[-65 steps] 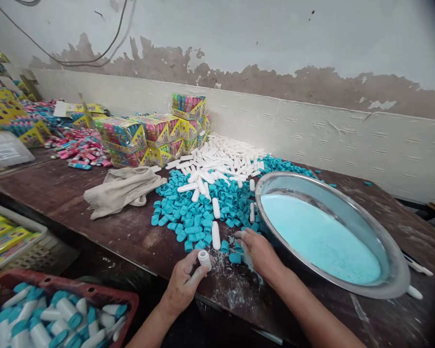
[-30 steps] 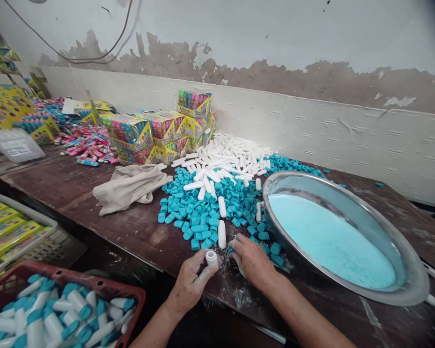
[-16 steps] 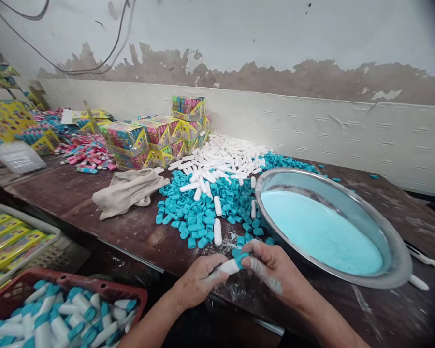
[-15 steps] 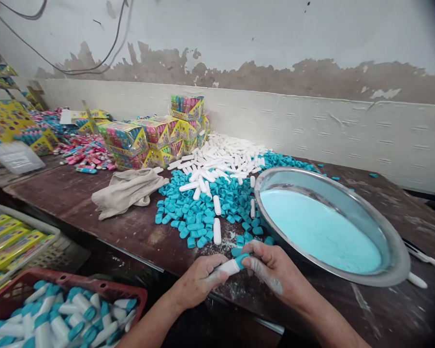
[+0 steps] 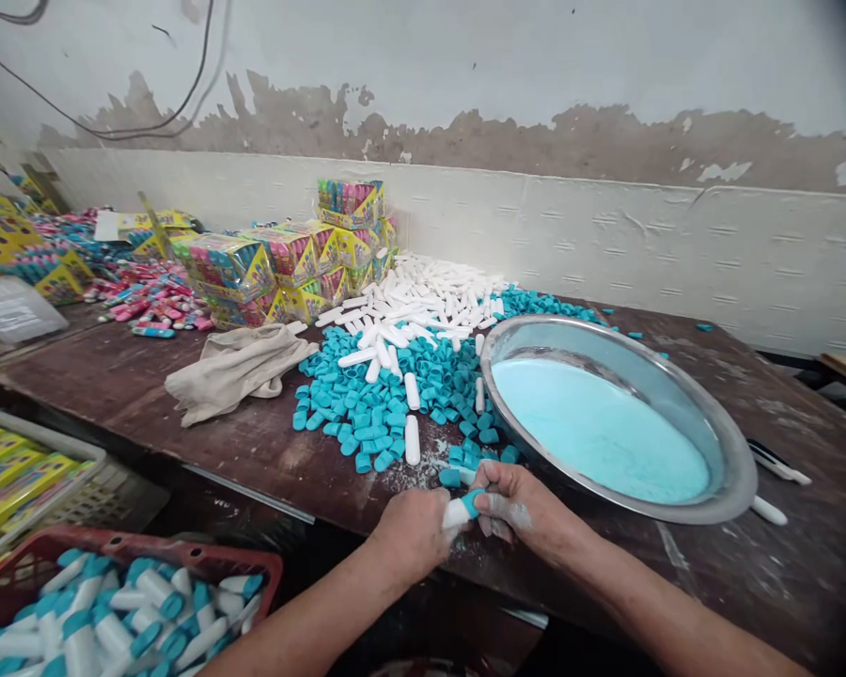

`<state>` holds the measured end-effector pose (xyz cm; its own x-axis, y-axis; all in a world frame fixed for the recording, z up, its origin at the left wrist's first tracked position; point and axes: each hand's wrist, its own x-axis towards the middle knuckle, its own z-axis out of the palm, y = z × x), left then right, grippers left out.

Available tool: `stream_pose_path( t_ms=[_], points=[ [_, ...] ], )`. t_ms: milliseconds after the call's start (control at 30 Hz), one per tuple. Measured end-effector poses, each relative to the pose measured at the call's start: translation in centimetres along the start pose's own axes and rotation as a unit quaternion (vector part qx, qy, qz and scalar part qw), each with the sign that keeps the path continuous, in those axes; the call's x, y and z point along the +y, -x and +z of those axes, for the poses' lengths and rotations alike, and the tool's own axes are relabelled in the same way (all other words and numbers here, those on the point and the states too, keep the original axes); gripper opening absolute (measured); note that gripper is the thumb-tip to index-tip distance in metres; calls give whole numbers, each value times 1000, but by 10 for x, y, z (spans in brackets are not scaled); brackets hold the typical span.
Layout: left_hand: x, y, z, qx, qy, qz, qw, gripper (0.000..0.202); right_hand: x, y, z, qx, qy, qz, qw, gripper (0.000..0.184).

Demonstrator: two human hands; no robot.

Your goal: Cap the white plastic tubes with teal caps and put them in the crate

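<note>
My left hand (image 5: 415, 528) is closed round a small white tube (image 5: 457, 513) near the front edge of the brown table (image 5: 204, 442). My right hand (image 5: 522, 508), dusted with powder, pinches a blue cap (image 5: 473, 501) seated on the tube's end. Just beyond the hands lie a pile of loose blue caps (image 5: 367, 414) and a heap of white tubes (image 5: 423, 301). A wide metal basin (image 5: 719, 442) of pale blue powder (image 5: 599, 428) stands to the right of my right hand.
A red crate (image 5: 204, 564) of capped tubes sits at the lower left, with a white basket (image 5: 77, 461) of yellow packs beside it. A beige cloth (image 5: 236, 367) lies left of the caps. Colourful wrapped boxes (image 5: 282, 263) and pink packets (image 5: 151, 296) stand at the back left, against the wall.
My right hand picked a blue cap from the table and brought it to the tube in my left hand. The cap now sits on the tube, and both hands have drawn close together.
</note>
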<state>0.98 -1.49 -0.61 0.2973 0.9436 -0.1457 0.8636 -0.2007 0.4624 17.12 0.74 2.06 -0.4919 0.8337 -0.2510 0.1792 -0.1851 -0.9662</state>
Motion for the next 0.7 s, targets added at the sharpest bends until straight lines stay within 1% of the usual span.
stream_pose_path(
  t_ms=[100,167,233,333,367,400,433,467,500,533,567,600,633,700],
  points=[
    [3,-4,3,16,-23,-9,1000,18,6,-1,5,55,6,-33,998,26],
    [3,-6,4,21,-31,-11,999,18,9,-2,9,67,8,-41,997,25],
    [1,-6,5,24,-27,-13,999,18,8,-3,10,48,10,-33,998,25],
    [-9,-4,4,35,15,-22,999,19,1,-8,7,-17,32,-26,999,22],
    [-14,-2,2,43,33,-26,998,20,-3,-12,4,-38,53,-30,997,20],
    [-20,0,0,53,51,-29,997,21,-7,-18,2,-43,92,-37,994,17],
    [-26,2,-3,65,68,-32,995,22,-10,-26,-1,-25,163,-48,985,14],
    [-33,4,-6,78,81,-37,993,22,-13,-35,-3,14,256,-61,965,14],
    [-39,7,-8,91,93,-43,991,22,-15,-46,-5,64,354,-71,930,16],
    [-44,9,-11,102,104,-51,988,22,-16,-58,-6,114,443,-74,886,18],
    [-48,12,-12,110,114,-59,986,21,-16,-71,-6,150,507,-70,846,20],
    [-51,14,-13,114,124,-67,983,22,-14,-83,-6,169,548,-62,817,21],
    [-54,17,-14,117,135,-72,981,22,-12,-95,-5,177,570,-51,801,20],
    [-56,21,-14,124,152,-78,977,22,-7,-113,-2,182,595,-32,782,18]
  ],
)
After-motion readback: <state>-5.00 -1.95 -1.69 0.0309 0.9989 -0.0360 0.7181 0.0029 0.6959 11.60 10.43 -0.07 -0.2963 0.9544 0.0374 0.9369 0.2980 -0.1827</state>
